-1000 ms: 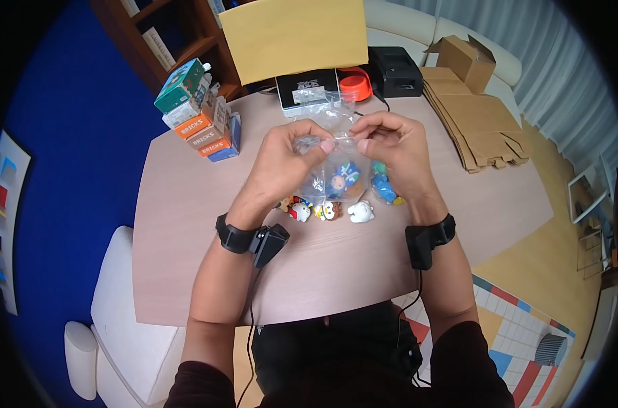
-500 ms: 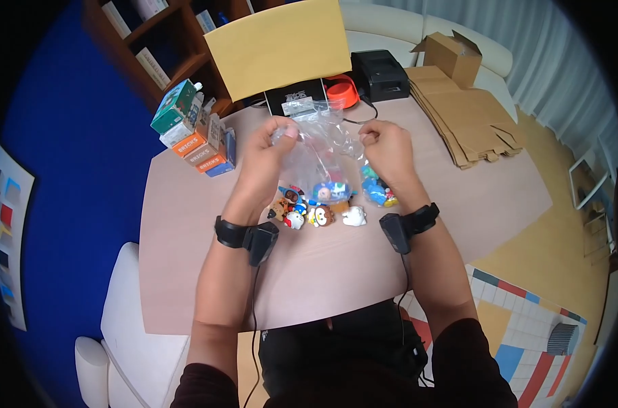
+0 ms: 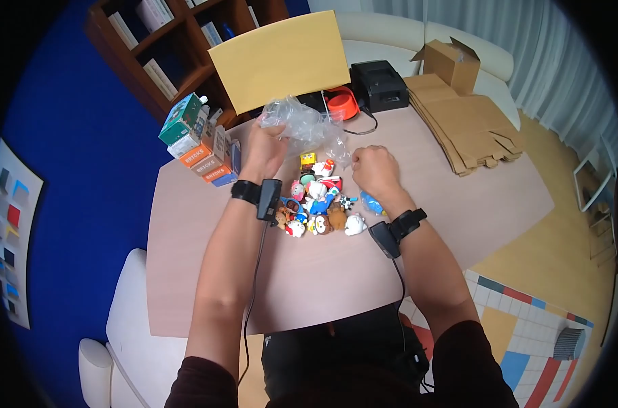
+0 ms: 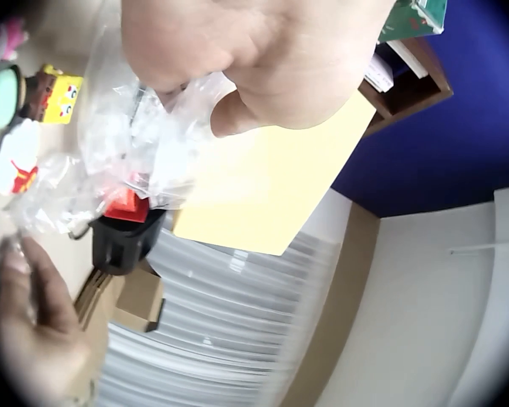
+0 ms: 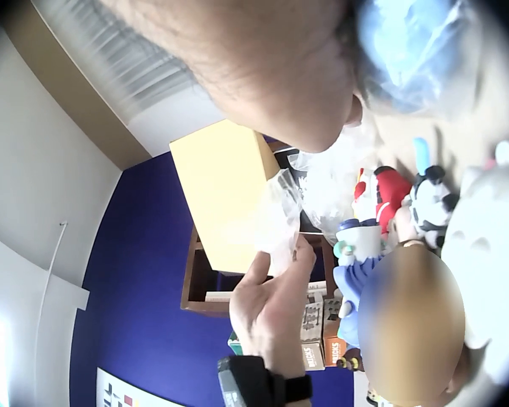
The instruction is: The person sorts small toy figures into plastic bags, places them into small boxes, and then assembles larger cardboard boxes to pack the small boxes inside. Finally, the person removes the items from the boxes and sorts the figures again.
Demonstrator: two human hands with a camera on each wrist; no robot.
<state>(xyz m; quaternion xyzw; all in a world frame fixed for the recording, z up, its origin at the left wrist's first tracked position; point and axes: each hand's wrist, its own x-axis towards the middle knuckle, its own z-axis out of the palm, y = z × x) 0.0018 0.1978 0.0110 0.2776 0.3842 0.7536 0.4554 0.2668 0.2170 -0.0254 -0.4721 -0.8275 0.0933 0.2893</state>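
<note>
In the head view, my left hand [image 3: 267,151] grips a crumpled clear plastic bag [image 3: 296,127] over the far part of the table. My right hand [image 3: 377,170], fingers curled, is at the bag's right end; the left wrist view shows its fingertips [image 4: 15,254] pinching a corner of the film. No toys show inside the bag. Below it lies a cluster of small toy figures: a yellow square-bodied one [image 3: 308,161], a brown one [image 3: 337,219] and a white one [image 3: 354,224] among several others. A blue toy in clear wrap [image 3: 372,202] lies under my right wrist.
Stacked small boxes [image 3: 199,153] marked BRICKS stand at the left. Behind the bag are a yellow panel [image 3: 281,61], a red round object [image 3: 341,104] and a black device [image 3: 380,85]. Flattened cardboard [image 3: 465,129] and an open carton [image 3: 450,64] are at the right.
The figures that were inside the bag now lie on the table with the others. The bag has been lifted and crumpled toward the far left; my right hand has moved slightly nearer me.
</note>
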